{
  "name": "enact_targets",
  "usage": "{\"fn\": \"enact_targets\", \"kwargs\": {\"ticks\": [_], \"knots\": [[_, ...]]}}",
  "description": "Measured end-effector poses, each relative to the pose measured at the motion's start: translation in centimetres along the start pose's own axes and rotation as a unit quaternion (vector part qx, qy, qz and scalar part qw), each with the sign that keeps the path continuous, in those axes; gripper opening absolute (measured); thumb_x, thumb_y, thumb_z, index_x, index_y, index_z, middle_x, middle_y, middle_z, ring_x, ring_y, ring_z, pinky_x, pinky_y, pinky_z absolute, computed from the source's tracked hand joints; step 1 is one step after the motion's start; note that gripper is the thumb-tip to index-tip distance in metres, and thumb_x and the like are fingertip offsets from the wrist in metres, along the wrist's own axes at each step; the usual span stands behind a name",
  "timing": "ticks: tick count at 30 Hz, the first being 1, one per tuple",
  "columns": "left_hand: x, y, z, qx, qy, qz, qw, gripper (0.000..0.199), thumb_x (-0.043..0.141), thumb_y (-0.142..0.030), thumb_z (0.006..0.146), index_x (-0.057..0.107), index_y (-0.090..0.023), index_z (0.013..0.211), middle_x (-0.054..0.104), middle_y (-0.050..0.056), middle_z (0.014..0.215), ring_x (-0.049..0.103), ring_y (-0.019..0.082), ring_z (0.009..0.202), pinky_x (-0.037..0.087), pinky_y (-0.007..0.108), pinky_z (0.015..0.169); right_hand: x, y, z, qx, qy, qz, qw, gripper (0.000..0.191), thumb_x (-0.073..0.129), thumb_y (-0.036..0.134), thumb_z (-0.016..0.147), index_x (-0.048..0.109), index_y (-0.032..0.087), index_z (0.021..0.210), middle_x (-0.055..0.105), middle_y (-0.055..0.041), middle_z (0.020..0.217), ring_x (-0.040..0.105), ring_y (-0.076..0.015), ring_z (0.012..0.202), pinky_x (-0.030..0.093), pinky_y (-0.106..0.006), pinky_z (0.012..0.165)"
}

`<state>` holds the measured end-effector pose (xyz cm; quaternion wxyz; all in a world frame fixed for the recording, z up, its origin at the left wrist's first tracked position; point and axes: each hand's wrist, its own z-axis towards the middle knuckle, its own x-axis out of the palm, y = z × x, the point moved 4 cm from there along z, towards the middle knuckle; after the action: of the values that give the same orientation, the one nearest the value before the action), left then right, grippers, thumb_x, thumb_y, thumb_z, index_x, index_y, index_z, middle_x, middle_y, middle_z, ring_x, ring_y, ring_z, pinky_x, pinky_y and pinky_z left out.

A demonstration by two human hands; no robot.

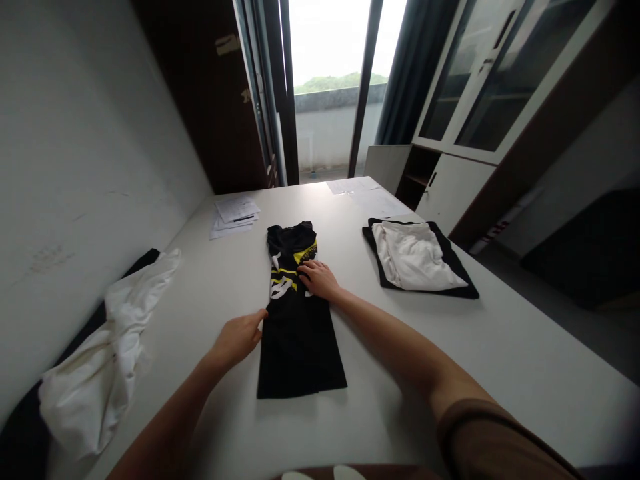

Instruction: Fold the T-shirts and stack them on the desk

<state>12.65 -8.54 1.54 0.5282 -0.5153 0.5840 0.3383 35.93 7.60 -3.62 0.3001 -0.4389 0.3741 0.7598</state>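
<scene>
A black shirt (303, 347) with yellow and white print lies folded into a long narrow strip on the white table (210, 413), its collar end away from me. My left hand (241, 337) pinches the shirt's left edge about halfway along, fingers closed on the fabric. My right hand (320, 279) lies flat on the printed part near the right edge, its fingers spread over the cloth.
Folded white cloth (415, 257) rests on folded black cloth (457, 291) at the right. Crumpled white cloth (95, 380) and dark cloth lie along the left wall. Papers (235, 212) are at the back left, with more sheets (375, 200) at the far right.
</scene>
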Motion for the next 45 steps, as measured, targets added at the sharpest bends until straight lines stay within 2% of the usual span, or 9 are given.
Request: {"fn": "enact_targets", "kwargs": {"ticks": [4, 12, 21, 25, 28, 31, 37, 40, 45], "knots": [[-0.9, 0.8, -0.5, 0.057, 0.012, -0.018, 0.998, 0.041, 0.050, -0.013, 0.086, 0.059, -0.026, 0.124, 0.071, 0.006, 0.115, 0.067, 0.024, 0.106, 0.047, 0.033, 0.090, 0.1, -0.3, 0.1, 0.043, -0.006, -0.022, 0.999, 0.037, 0.054, 0.038, 0.100, 0.065, 0.027, 0.134, 0.059, -0.0079, 0.142, 0.044, -0.0278, 0.138, 0.032, -0.044, 0.117], [-2.2, -1.5, -2.1, 0.193, -0.015, -0.054, 0.980, 0.056, 0.068, -0.018, 0.075, 0.060, -0.029, 0.130, 0.060, 0.008, 0.118, 0.054, 0.028, 0.114, 0.043, 0.041, 0.103, -0.2, -1.6, 0.6, 0.031, 0.016, 0.016, 0.999, 0.038, 0.051, 0.031, 0.101, 0.062, 0.024, 0.137, 0.060, -0.0081, 0.140, 0.051, -0.0245, 0.132, 0.037, -0.041, 0.114], [0.0, -3.5, -0.7, 0.217, -0.078, -0.038, 0.972, 0.031, 0.065, -0.012, 0.079, 0.067, -0.026, 0.107, 0.058, 0.008, 0.127, 0.051, 0.027, 0.121, 0.040, 0.045, 0.107, -2.0, -4.5, 0.7, -0.042, 0.078, 0.128, 0.988, 0.052, 0.045, -0.002, 0.081, 0.065, 0.019, 0.125, 0.065, -0.0069, 0.131, 0.057, -0.0190, 0.125, 0.045, -0.033, 0.108], [1.2, -3.4, 0.5, 0.243, -0.118, -0.070, 0.960, 0.039, 0.058, -0.006, 0.078, 0.067, -0.023, 0.112, 0.058, 0.008, 0.136, 0.048, 0.027, 0.131, 0.034, 0.048, 0.117, -3.3, -6.5, -0.1, -0.122, 0.192, 0.150, 0.962, 0.054, 0.063, 0.011, 0.082, 0.060, 0.017, 0.135, 0.048, -0.0119, 0.154, 0.040, -0.0256, 0.145, 0.035, -0.041, 0.119], [1.6, -3.5, 1.0, 0.256, -0.112, -0.101, 0.955, 0.064, 0.052, 0.000, 0.071, 0.064, -0.024, 0.129, 0.056, 0.007, 0.145, 0.046, 0.026, 0.137, 0.033, 0.047, 0.121, -3.3, -6.9, -0.8, -0.101, 0.232, 0.112, 0.961, 0.071, 0.074, 0.025, 0.080, 0.053, 0.024, 0.148, 0.031, -0.0105, 0.165, 0.025, -0.0302, 0.154, 0.023, -0.049, 0.124], [1.7, -4.2, 0.8, 0.292, -0.076, -0.110, 0.947, 0.078, 0.053, -0.001, 0.071, 0.057, -0.029, 0.143, 0.049, 0.005, 0.155, 0.039, 0.026, 0.146, 0.029, 0.051, 0.123, -2.6, -5.4, -1.3, -0.086, 0.217, 0.067, 0.970, 0.089, 0.079, 0.035, 0.077, 0.041, 0.031, 0.157, 0.025, -0.0095, 0.168, 0.019, -0.0339, 0.156, 0.014, -0.058, 0.125], [1.8, -4.8, 0.2, 0.333, -0.034, -0.163, 0.928, 0.060, 0.062, -0.023, 0.086, 0.057, -0.032, 0.145, 0.046, 0.005, 0.159, 0.039, 0.028, 0.148, 0.024, 0.051, 0.125, -3.9, -0.3, -1.9, -0.167, 0.141, 0.027, 0.975, 0.095, 0.075, 0.027, 0.078, 0.031, 0.030, 0.162, 0.015, -0.0109, 0.170, 0.010, -0.0347, 0.157, 0.007, -0.061, 0.123], [1.7, -3.4, 0.6, 0.292, -0.070, -0.271, 0.914, 0.048, 0.060, -0.032, 0.089, 0.064, -0.027, 0.137, 0.057, 0.009, 0.149, 0.051, 0.027, 0.139, 0.035, 0.046, 0.120, -5.3, 2.6, -2.2, -0.240, 0.124, 0.059, 0.961, 0.089, 0.075, 0.030, 0.078, 0.039, 0.034, 0.159, 0.026, -0.0072, 0.168, 0.022, -0.0324, 0.155, 0.010, -0.055, 0.125], [1.5, -1.5, 0.8, 0.225, -0.156, -0.400, 0.875, 0.039, 0.059, -0.037, 0.091, 0.070, -0.020, 0.124, 0.067, 0.011, 0.135, 0.059, 0.029, 0.129, 0.041, 0.045, 0.115, -5.5, 6.1, -3.0, -0.312, 0.165, 0.164, 0.921, 0.066, 0.070, 0.031, 0.083, 0.055, 0.032, 0.148, 0.058, -0.0052, 0.147, 0.055, -0.0237, 0.134, 0.034, -0.038, 0.118]]}}
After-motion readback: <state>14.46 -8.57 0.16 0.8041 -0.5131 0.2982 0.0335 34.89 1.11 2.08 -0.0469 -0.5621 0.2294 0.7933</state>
